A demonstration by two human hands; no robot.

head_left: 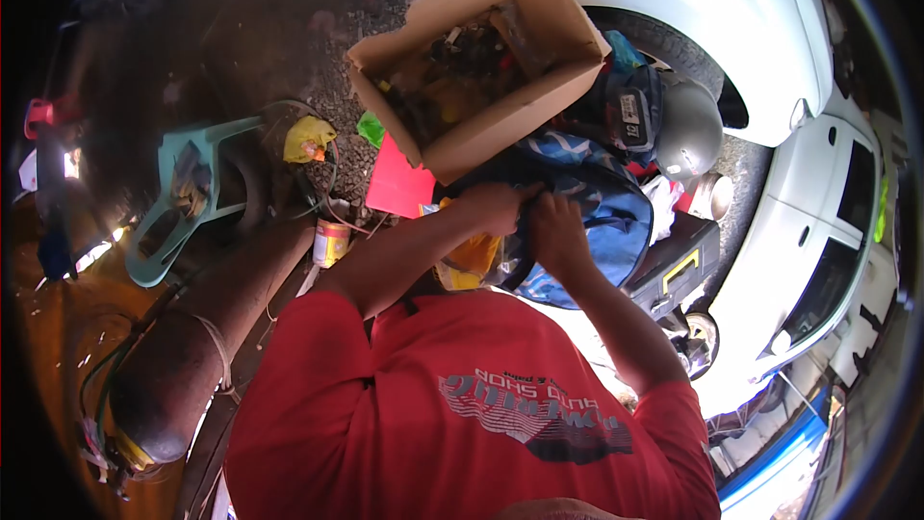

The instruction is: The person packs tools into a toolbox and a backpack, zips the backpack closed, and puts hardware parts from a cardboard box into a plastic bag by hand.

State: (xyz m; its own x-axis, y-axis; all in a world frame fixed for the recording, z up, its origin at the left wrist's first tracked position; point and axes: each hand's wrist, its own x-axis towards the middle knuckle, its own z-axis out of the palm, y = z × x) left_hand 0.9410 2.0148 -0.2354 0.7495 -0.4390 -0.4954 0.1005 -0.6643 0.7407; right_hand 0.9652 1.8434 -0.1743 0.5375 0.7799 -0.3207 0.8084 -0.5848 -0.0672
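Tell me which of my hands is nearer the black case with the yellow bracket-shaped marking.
Right. Your right hand is at the blue patterned fabric bag, left of the case; your left hand is farther left.

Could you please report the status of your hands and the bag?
Left hand, right hand: both at the blue bag. Grips unclear. Cardboard box just beyond.

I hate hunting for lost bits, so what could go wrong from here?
The left hand and right hand work close together at the blue bag, so fingers might get in each other's way. The open cardboard box just beyond holds a jumble of items; a bump could spill some.
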